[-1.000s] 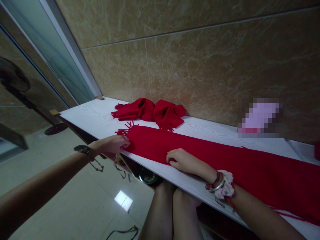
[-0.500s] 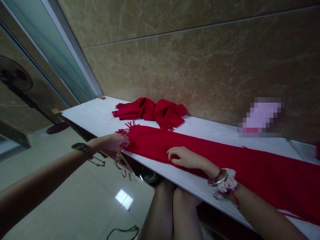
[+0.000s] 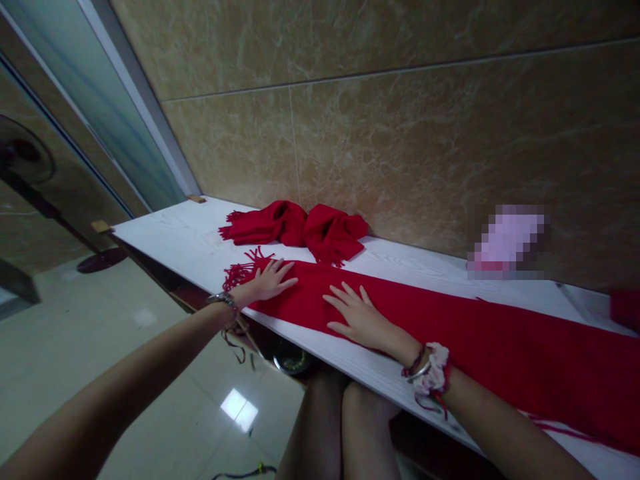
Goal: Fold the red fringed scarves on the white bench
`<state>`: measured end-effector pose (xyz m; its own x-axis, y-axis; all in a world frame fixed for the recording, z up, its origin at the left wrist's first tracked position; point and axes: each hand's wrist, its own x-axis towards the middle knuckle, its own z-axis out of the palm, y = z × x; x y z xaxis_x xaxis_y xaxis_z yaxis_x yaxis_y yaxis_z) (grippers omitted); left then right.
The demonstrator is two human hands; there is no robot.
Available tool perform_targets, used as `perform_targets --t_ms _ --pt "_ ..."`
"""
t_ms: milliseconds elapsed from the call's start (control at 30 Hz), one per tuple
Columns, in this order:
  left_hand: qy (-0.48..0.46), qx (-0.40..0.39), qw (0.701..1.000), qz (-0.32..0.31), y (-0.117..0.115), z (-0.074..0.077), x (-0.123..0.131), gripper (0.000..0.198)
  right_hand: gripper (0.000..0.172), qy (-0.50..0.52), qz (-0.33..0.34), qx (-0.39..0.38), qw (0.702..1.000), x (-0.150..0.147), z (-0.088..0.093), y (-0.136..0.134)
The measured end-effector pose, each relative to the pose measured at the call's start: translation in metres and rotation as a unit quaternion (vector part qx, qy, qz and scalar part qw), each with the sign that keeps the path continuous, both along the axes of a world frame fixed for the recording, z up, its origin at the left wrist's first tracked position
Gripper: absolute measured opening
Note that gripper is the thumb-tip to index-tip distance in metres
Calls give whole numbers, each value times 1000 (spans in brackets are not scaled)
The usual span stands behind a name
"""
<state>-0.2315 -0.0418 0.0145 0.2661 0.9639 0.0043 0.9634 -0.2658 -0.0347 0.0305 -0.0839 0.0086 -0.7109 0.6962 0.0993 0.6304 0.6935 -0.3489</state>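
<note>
A long red scarf [image 3: 450,320] lies stretched along the white tabletop [image 3: 170,227], its fringe toward the left. My left hand [image 3: 267,280] rests open on the scarf close to the fringed end, fingers spread. To its right, my right hand [image 3: 363,317] lies flat on the same scarf, fingers also apart. Neither hand grips the cloth. Behind them, against the wall, a second red fringed scarf [image 3: 280,223] sits bunched up in a loose twist.
A pixelated pink item [image 3: 513,233] stands by the tiled wall [image 3: 400,147] at right. More red cloth [image 3: 625,310] shows at the far right edge. A standing fan [image 3: 30,160] is on the floor at left. My knees are under the table's front edge.
My left hand has moved from the scarf's front left corner onto the cloth, and its curled fingers have spread. My right hand has flattened from a loose curl. The view has shifted slightly.
</note>
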Motion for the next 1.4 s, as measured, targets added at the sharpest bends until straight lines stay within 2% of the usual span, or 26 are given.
perform_targets --t_ms 100,333,467,667,833,900,1000,1167,1267,1400 --pt "20 -45 996 70 7 -15 7 59 58 -65 4 -18 998 2 -2 -4" --pt "16 -27 999 41 19 -12 -10 50 69 -93 13 -46 995 3 5 -4" --pt "28 9 999 30 36 2 -21 45 67 -88 3 -43 995 2 1 -2" --pt "61 -95 992 -62 65 35 -29 31 64 -93 -7 -27 995 1 -2 -2" --pt "-3 -145 985 -89 80 50 -40 28 64 -88 -6 -25 996 1 -3 -2" --pt "-53 -158 983 -75 84 51 -50 28 64 -86 -5 -26 996 1 -4 -2" --pt "-103 -125 986 -38 90 45 -66 28 64 -85 -2 -28 996 2 -4 -2" --pt "-110 -63 992 17 94 31 -81 22 64 -85 -3 -33 996 2 1 -3" --pt "-125 -105 987 2 91 27 -80 22 64 -84 -5 -35 996 2 2 -4" --pt "-191 -148 970 -10 88 31 -72 34 63 -81 -7 -32 996 1 0 -3"
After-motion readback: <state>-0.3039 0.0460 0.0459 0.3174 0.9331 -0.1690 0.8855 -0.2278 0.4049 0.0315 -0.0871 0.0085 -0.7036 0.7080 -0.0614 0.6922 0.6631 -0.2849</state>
